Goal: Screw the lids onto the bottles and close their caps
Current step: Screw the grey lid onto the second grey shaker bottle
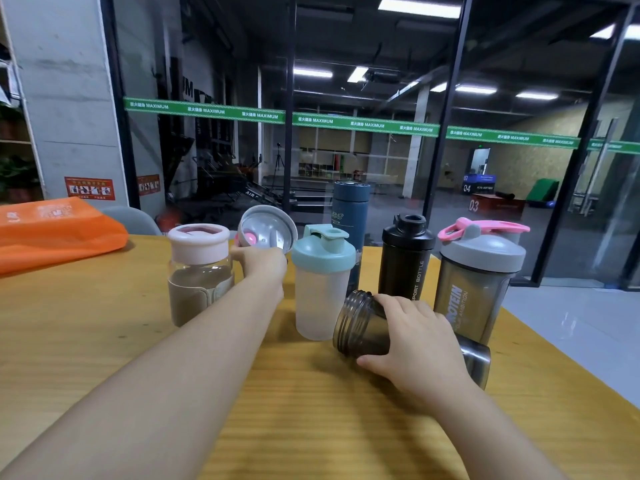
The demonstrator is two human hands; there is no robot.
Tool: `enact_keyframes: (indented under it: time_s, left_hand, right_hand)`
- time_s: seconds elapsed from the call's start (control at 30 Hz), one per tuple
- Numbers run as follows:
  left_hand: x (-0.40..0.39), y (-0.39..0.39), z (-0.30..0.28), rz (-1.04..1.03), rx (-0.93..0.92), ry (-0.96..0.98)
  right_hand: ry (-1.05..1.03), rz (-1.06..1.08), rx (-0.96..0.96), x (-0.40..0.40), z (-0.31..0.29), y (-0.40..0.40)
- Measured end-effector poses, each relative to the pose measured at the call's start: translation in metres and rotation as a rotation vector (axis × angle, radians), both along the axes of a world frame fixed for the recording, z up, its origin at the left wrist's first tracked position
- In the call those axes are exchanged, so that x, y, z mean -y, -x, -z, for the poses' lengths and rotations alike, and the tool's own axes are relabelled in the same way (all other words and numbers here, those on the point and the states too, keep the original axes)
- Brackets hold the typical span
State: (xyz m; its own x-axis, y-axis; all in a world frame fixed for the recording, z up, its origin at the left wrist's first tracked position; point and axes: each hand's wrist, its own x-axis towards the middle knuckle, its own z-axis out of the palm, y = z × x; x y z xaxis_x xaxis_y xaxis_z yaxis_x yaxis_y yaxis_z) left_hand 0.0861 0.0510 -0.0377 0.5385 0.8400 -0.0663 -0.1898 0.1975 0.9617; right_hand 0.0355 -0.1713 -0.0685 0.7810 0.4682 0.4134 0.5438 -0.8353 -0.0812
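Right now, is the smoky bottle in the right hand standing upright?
No, the smoky bottle lies tipped sideways under the right hand, threaded mouth pointing left.

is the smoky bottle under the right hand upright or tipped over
Tipped: the smoky bottle lies on its side on the table, open threaded mouth facing left, right hand gripping it.

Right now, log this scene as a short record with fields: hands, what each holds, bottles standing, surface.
left hand: left hand holds grey lid, underside toward camera
right hand: right hand grips smoky open bottle, lying tilted, threads bare
standing, lidded: teal-lid shaker; black sport bottle; grey-and-pink shaker; pink-collared glass bottle; navy flask behind
surface: wooden table
also: orange bag, far left
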Motion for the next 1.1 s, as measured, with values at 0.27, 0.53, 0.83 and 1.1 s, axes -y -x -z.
enact_keyframes:
  time_s: [0.27,0.53,0.83,1.1]
  left_hand:
    - [0.015,0.021,-0.02,0.018,0.252,-0.396]
    - [0.023,0.033,-0.036,0.005,0.333,-0.548]
    - [0.054,0.105,-0.01,0.316,0.577,-0.224]
    - [0.056,0.149,0.014,0.336,0.62,-0.052]
  right_hand:
    - [-0.006,-0.008,-0.007,0.0,0.0,0.001]
    - [-0.035,-0.017,-0.023,0.002,-0.003,0.002]
    - [-0.137,-0.114,0.029,-0.008,-0.003,0.013]
    - [-0.106,-0.138,0.011,-0.011,-0.005,0.023]
